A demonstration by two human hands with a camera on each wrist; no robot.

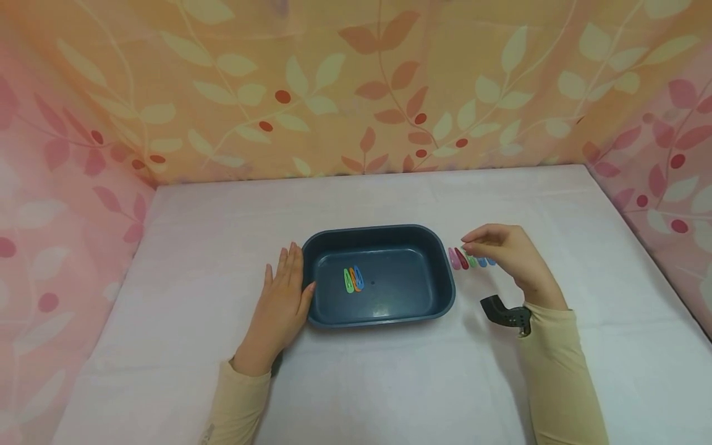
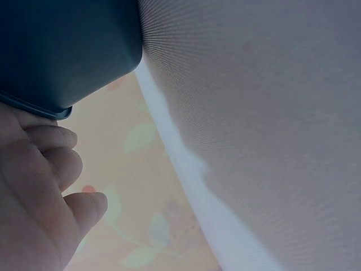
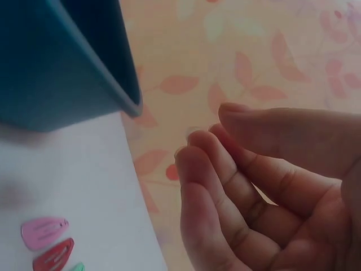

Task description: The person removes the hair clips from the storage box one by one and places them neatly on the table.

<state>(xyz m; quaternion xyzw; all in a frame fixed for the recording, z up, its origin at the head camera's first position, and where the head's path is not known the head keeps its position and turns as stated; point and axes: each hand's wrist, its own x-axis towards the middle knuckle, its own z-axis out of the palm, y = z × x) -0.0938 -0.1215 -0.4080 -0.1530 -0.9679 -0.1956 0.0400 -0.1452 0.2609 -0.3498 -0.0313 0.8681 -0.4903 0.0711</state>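
Note:
A dark blue tray (image 1: pixel 384 318) sits on the table. Inside it, left of centre, lie a green hair clip (image 1: pixel 348 280), an orange hair clip (image 1: pixel 353 281) and a blue hair clip (image 1: pixel 359 278). My left hand (image 1: pixel 280 303) rests against the tray's left end, fingers extended along the wall, thumb at the rim. My right hand (image 1: pixel 506 253) hovers right of the tray, above a row of hair clips. Its fingers bend loosely, with nothing seen between them and the thumb. A pink clip (image 3: pixel 44 232) and a red clip (image 3: pixel 53 255) lie below; the hand partly hides green and blue ones.
White cloth (image 1: pixel 356 383) covers the table. A floral curtain (image 1: pixel 356 86) hangs along the back edge, with pink floral cloth (image 1: pixel 50 247) at the sides. A black wrist mount (image 1: pixel 506 314) sticks out from the right sleeve.

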